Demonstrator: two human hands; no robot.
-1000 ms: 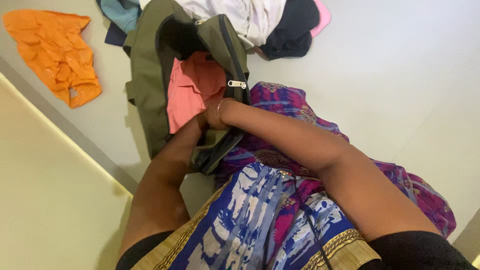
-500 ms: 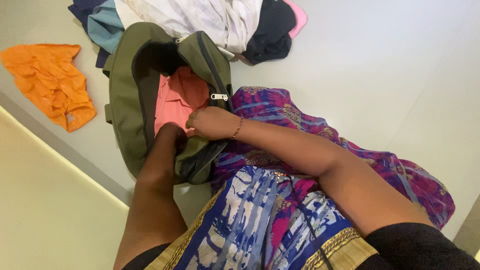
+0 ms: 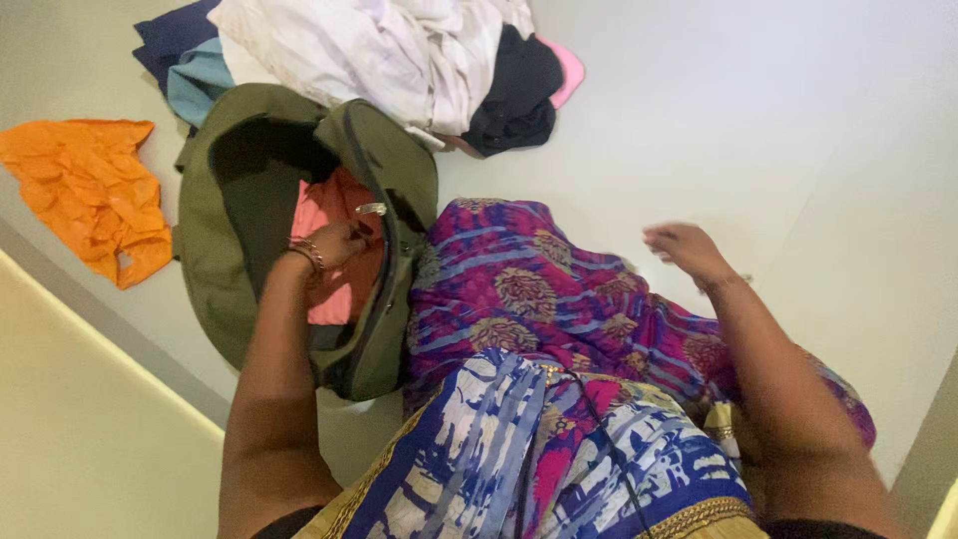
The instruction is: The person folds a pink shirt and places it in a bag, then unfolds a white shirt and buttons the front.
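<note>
Pale floor carries an open green bag (image 3: 235,250) with a pink shirt (image 3: 324,255) inside, where the left hand (image 3: 334,243) pinches the zipper pull (image 3: 371,209) for closing, while the right hand (image 3: 684,248) hovers open and empty, free to steady the bag

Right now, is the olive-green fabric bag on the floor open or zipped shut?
Open. The olive-green fabric bag gapes wide, a salmon-pink folded garment shows inside, and the left hand sits at the opening beside the metal zipper pull.

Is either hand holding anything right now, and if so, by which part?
The left hand grips the olive bag by its zipper edge, at the metal pull. The right hand holds nothing.
</note>
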